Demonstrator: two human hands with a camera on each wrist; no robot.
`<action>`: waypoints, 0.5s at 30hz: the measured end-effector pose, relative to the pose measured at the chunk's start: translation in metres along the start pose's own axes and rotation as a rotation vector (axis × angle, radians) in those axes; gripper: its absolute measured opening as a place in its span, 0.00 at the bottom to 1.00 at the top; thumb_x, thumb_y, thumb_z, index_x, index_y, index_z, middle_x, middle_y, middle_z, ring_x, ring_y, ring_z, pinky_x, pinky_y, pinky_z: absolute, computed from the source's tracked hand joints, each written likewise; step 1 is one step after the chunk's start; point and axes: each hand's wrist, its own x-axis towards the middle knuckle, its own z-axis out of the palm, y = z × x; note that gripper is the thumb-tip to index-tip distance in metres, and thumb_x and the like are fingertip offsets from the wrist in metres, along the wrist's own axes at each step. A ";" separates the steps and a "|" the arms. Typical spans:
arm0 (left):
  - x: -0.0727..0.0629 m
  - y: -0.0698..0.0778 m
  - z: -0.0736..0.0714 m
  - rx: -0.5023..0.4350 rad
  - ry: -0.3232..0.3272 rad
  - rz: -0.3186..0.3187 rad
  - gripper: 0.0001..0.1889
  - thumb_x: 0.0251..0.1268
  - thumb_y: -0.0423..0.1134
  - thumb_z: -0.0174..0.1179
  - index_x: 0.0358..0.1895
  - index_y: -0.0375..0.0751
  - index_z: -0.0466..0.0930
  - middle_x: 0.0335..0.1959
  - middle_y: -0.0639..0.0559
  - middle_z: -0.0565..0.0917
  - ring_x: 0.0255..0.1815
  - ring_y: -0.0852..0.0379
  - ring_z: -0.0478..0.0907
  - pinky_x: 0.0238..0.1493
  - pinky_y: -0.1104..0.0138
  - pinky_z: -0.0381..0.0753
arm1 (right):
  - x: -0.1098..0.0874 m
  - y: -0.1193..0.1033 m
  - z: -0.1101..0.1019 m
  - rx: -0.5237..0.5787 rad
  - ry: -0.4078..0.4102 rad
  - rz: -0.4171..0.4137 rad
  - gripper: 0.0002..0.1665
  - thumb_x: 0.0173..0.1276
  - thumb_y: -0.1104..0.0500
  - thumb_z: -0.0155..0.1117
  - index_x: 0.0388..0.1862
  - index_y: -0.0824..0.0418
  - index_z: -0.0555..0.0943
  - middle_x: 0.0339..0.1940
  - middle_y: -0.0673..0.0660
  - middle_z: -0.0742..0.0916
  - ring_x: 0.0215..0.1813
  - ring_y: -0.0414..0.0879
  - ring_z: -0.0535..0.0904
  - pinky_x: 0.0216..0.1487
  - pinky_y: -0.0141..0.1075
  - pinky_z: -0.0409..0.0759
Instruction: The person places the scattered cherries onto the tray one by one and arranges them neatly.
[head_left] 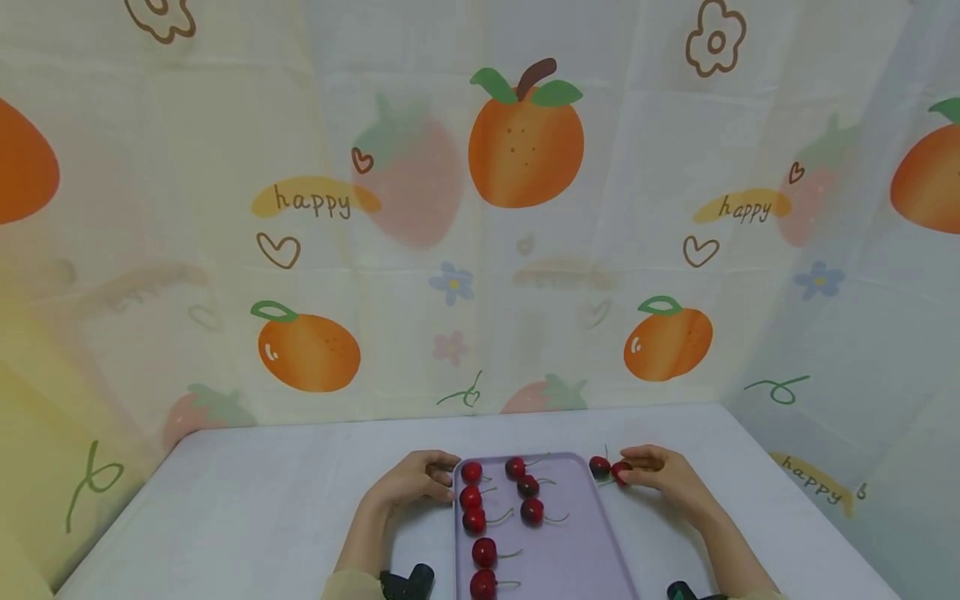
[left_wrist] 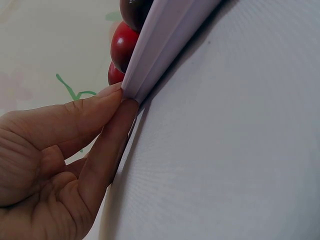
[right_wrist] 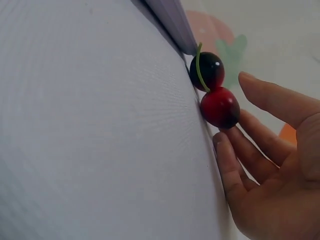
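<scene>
A lilac tray [head_left: 581, 550] lies on the white table, with several red cherries [head_left: 484, 552] on it in two columns, stems pointing right. At the tray's far left corner, my left hand [head_left: 412, 482] pinches the rim between thumb and fingers, as the left wrist view shows. Just off the tray's right side, a dark cherry [right_wrist: 212, 71] and a redder cherry [right_wrist: 220, 107] sit against each other on the table. Around the redder one my right hand [right_wrist: 280, 160] spreads its fingers; the thumb stands apart from it, and the fingertips are at or close to its near side.
White cloth covers the table [head_left: 247, 517]. Behind it hangs a pale curtain [head_left: 420, 333] printed with fruit, hearts and flowers, which also runs along both sides. A dark strap device [head_left: 408, 581] is on the left wrist, another [head_left: 686, 592] on the right.
</scene>
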 end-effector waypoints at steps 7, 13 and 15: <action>0.000 -0.001 -0.001 -0.013 -0.010 0.013 0.29 0.49 0.28 0.70 0.60 0.32 0.77 0.39 0.45 0.82 0.37 0.57 0.76 0.40 0.68 0.80 | 0.000 0.003 0.001 0.020 0.001 -0.002 0.32 0.60 0.55 0.74 0.60 0.68 0.78 0.56 0.63 0.87 0.53 0.45 0.83 0.48 0.23 0.77; 0.000 -0.001 -0.001 -0.001 -0.005 0.005 0.29 0.49 0.29 0.71 0.60 0.34 0.78 0.43 0.45 0.83 0.38 0.56 0.76 0.41 0.67 0.81 | -0.002 0.005 0.002 0.032 0.012 -0.014 0.32 0.59 0.57 0.74 0.60 0.68 0.78 0.55 0.63 0.87 0.53 0.45 0.82 0.47 0.23 0.77; 0.000 -0.002 -0.001 0.003 -0.002 0.000 0.29 0.50 0.29 0.71 0.60 0.34 0.78 0.46 0.45 0.83 0.39 0.56 0.76 0.42 0.66 0.81 | -0.002 0.005 0.003 0.026 0.019 -0.015 0.31 0.59 0.57 0.74 0.60 0.68 0.78 0.55 0.63 0.87 0.51 0.43 0.82 0.46 0.23 0.78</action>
